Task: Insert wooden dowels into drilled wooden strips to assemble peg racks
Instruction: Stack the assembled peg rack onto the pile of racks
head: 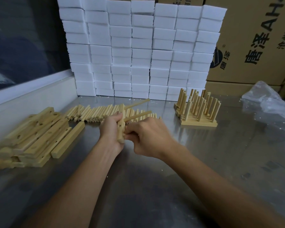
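- Both forearms reach in from the near edge and meet over the middle of the worktop [196,162], a dull brushed-metal sheet dusted with white crumbs.
- Left hand [112,132] has its fingers wrapped round a drilled strip [121,125] — pale, square-edged wood, held nearly upright with its long axis running away from the camera.
- Two dowels [137,115] already stand out of the strip's upper part, pointing right and away; they are smooth, round and light-coloured.
- Right hand [152,139] is just beside the strip's lower part, fingers curled in toward it; they look to be pinching a further dowel, but it is hidden, so I cannot tell.
- Judging by that, the coming push runs leftward from the right hand into a lower hole, square to the strip's long axis.
- Loose dowels [95,113] lie in a row behind the hands; spare strips [38,137] are heaped to the left.
- Finished racks [198,110] sit stacked to the right, pegs up — beyond them crumpled plastic film [268,101].
- White foam blocks [138,46] form a wall at the back, cardboard cartons [253,38] behind.
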Motion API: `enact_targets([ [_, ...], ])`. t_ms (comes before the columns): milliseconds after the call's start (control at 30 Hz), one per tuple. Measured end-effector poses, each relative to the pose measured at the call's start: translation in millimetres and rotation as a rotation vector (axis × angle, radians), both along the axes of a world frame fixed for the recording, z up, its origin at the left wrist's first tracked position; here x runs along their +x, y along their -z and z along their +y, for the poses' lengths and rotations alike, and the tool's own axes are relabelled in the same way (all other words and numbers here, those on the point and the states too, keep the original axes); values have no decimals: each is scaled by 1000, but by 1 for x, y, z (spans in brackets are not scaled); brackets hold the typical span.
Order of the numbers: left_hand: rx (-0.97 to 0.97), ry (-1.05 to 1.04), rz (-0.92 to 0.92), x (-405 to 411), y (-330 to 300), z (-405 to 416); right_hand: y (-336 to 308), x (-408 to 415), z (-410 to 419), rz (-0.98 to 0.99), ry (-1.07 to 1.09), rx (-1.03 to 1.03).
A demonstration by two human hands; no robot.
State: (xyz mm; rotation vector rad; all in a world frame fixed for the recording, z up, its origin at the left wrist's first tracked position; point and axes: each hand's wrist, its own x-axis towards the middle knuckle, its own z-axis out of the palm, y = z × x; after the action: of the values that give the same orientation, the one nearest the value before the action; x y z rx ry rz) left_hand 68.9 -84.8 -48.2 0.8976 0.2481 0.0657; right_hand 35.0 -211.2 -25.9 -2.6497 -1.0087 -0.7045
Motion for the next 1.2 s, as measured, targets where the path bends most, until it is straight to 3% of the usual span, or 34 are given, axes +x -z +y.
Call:
enact_targets([
  [267,30,-91,-46,-7,-7,-11,-4,-1,-1,30,19,10],
  [567,26,-129,-111,-6,-6,-15,-16,4,-4,299,14,129],
  [633,14,-124,-84,-6,-6,-15,-15,3,-4,266,5,81],
  [733,27,-70,-13,-4,-4,-10,-9,0,-2,56,-11,-55],
  [833,69,-67,-4,-4,-5,-8,-7,-3,0,-43,7,-45],
  [1133,301,-211,-220,-8,-5,-17,-11,8,-12,453,-23,278],
  [1200,312,-224,-236,-7,-6,-17,-8,10,-12,473,-48,313],
])
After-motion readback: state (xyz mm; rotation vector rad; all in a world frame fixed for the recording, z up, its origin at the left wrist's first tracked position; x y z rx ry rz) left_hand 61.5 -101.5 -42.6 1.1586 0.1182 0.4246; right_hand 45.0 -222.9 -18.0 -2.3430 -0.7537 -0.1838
